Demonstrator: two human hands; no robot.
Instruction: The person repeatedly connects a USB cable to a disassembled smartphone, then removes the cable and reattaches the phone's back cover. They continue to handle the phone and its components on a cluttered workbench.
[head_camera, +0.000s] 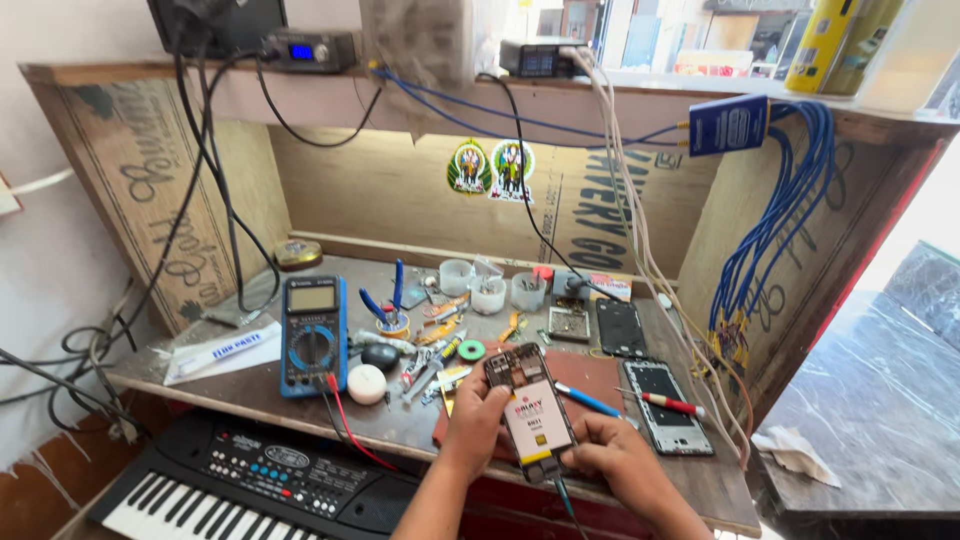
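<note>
Both hands grip an opened phone (530, 410) above the workbench (400, 425) edge: left hand (475, 420) clasps its left side, right hand (610, 455) clasps its lower end, beside a multimeter (313, 335).

A blue multimeter (313, 335) lies left on the workbench (240, 390); a keyboard (250, 480) sits below; blue cables (780, 220) hang right.

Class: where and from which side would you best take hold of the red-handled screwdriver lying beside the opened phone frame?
Probably grip the red-handled screwdriver by its red handle, coming from above. It lies flat on the wooden bench, handle exposed, between the brown mat and the phone frame.
</note>
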